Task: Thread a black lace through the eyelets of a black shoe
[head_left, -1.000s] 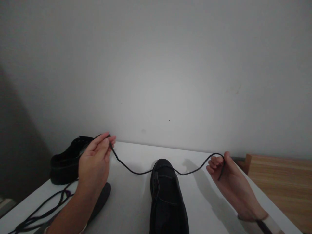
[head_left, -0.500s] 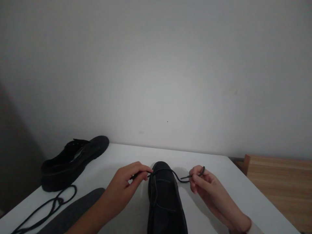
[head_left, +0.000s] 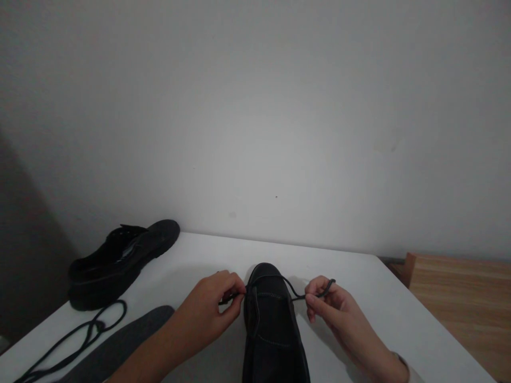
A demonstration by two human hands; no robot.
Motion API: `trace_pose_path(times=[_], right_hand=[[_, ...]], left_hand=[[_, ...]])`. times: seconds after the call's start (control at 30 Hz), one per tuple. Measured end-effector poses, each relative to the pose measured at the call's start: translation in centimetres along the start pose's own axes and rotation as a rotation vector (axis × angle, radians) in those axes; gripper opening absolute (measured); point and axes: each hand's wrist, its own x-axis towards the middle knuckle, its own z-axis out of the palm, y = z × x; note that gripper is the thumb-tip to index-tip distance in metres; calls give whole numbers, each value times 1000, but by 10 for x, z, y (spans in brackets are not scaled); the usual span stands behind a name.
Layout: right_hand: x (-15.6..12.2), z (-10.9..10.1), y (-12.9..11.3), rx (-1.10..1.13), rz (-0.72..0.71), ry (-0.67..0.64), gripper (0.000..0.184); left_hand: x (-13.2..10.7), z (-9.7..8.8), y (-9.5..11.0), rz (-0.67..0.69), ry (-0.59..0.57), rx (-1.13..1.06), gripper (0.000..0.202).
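lace (head_left: 288, 286) pinched, both hands; white table (head_left: 359, 298), grey wall (head_left: 255, 133).

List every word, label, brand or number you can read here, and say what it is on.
None: no readable text shows on the black shoe, the second black shoe, the dark insole, the white table or the plain wall.

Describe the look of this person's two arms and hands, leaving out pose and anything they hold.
Both forearms are bare, with no sleeve over them in view. The left hand wears no glove, and no ring or watch shows on it. The right hand is also ungloved; at its wrist, near the bottom edge, there is a thin pale band or cuff edge, too cut off to tell which. Nails look short and unpainted in the dim light.
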Motion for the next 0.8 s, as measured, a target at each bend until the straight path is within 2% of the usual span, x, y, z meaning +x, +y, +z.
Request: trace_pose_path(times=[0.43,0.8], right_hand=[[-4,5,6,-56,7,-118,37],[-4,7,6,-59,28,-141,36]], left_hand=[[0,3,2,-58,-11,-23,14],[1,10,-2,-47,11,-52,13]])
